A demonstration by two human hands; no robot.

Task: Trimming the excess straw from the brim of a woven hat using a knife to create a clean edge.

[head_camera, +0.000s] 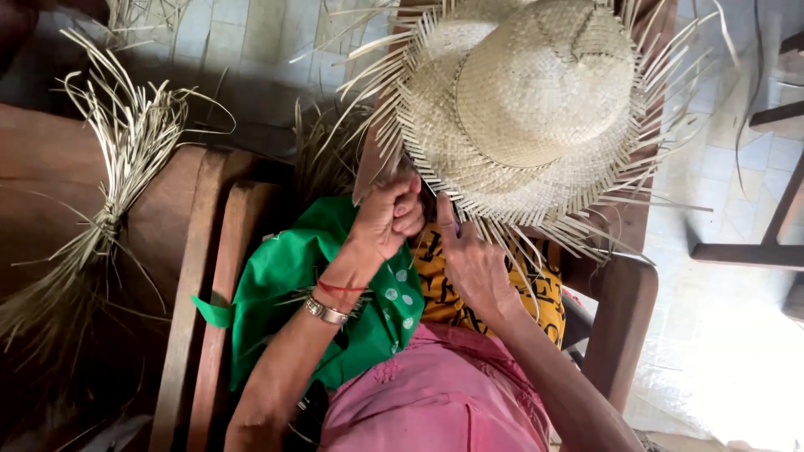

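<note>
Left hand (389, 213) fisted tight on strands, right hand (473, 259) half-open pressing the hat (528, 100) brim; I'd keep tension even.

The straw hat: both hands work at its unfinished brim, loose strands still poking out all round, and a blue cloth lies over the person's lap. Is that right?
Not quite. The head view shows the cloth on the lap is green, not blue. The rest holds: the left hand and the right hand are both at the brim of the straw hat, whose loose strands stick out all round.
</note>
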